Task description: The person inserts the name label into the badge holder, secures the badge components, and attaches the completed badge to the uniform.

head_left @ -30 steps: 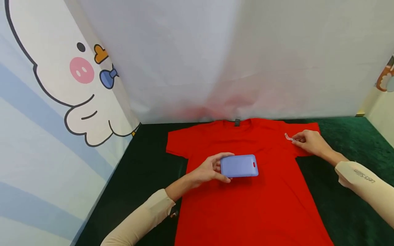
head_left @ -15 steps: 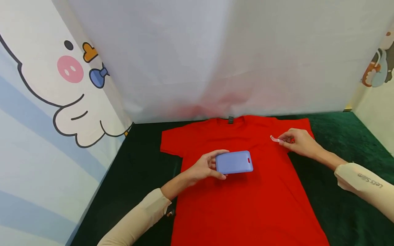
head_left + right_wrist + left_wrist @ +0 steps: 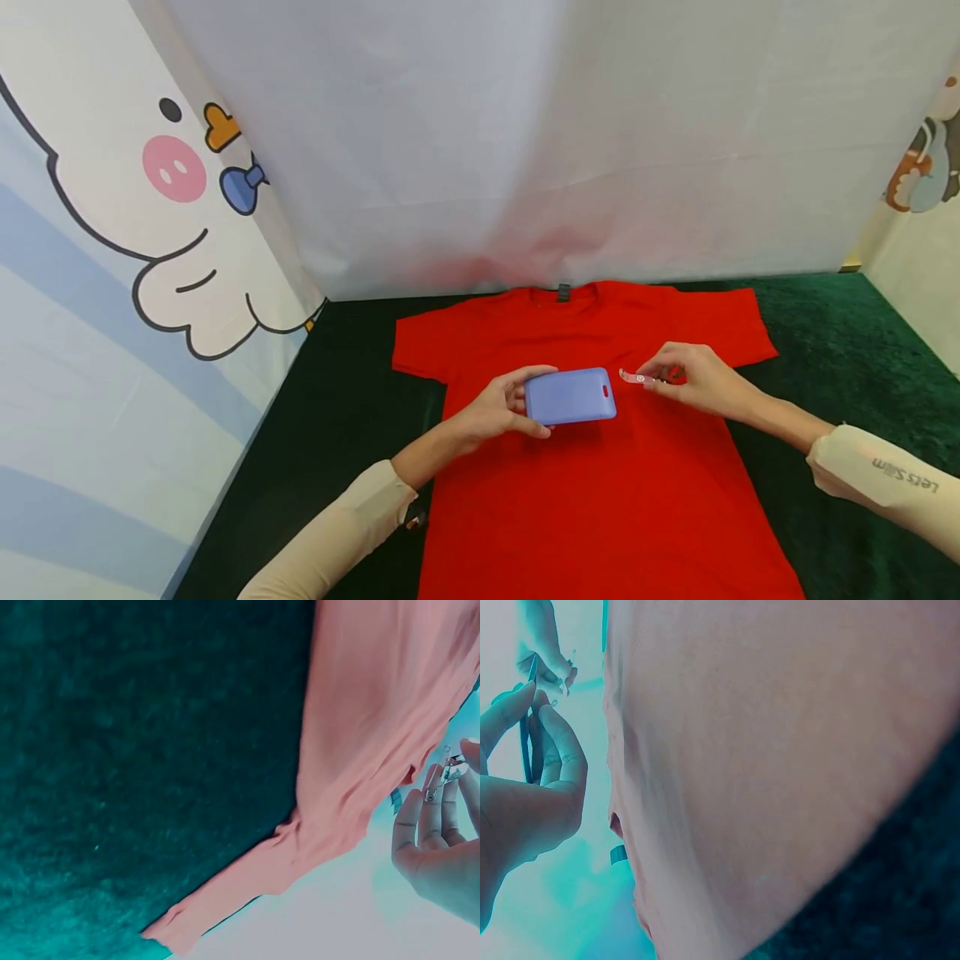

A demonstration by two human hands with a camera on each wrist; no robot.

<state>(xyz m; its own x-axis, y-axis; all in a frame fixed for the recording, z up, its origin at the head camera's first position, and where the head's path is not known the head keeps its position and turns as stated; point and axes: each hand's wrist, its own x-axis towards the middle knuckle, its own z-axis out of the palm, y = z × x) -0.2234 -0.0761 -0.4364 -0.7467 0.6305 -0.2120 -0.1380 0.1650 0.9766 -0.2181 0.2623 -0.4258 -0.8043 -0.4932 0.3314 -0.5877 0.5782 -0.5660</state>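
My left hand [image 3: 495, 410] grips a periwinkle-blue badge holder [image 3: 572, 397] by its left end, thumb below and fingers above and behind. The holder's small slot faces right. A short clear strap clip [image 3: 634, 378] is pinched between thumb and fingertips of my right hand [image 3: 697, 379], its free end pointing left, a small gap from the slotted end. In the right wrist view, metal parts show on the strap clip [image 3: 448, 777]. The left wrist view catches the badge holder [image 3: 526, 742] edge-on. Both hands are above a red T-shirt [image 3: 600, 508].
The T-shirt lies spread out on a dark green cloth [image 3: 345, 417], its collar tag [image 3: 563, 292] at the far side. A white curtain [image 3: 450, 150] stands behind. Cartoon-printed panels [image 3: 97, 333] rise at the left.
My right hand has brought the strap clip leftward and nearer, from the T-shirt's right sleeve towards the badge holder. The left hand keeps its grip; the head view has shifted slightly.
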